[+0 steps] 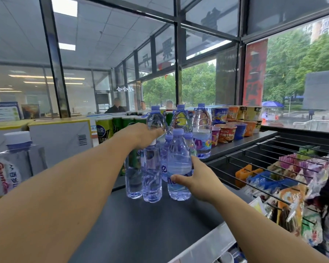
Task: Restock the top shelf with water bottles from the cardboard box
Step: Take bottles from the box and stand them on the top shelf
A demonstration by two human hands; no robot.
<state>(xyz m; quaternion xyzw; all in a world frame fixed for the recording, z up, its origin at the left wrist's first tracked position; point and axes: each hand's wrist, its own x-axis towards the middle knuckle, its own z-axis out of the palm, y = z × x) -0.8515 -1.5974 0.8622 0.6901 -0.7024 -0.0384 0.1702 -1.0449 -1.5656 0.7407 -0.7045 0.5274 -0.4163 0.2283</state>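
Five small bottles [179,166], three large [201,130]

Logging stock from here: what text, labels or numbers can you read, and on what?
"红烧牛肉面": red noodle cup on the top shelf.
Mirrored "票": window glass.
Partial "e": small water bottle.
Red lettering, cut off and unreadable: big jug.
Green can, red banner: too blurred.

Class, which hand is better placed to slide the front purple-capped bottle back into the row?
Right. The right hand already grips that front bottle; the left hand rests on the top of a clear bottle beside it.
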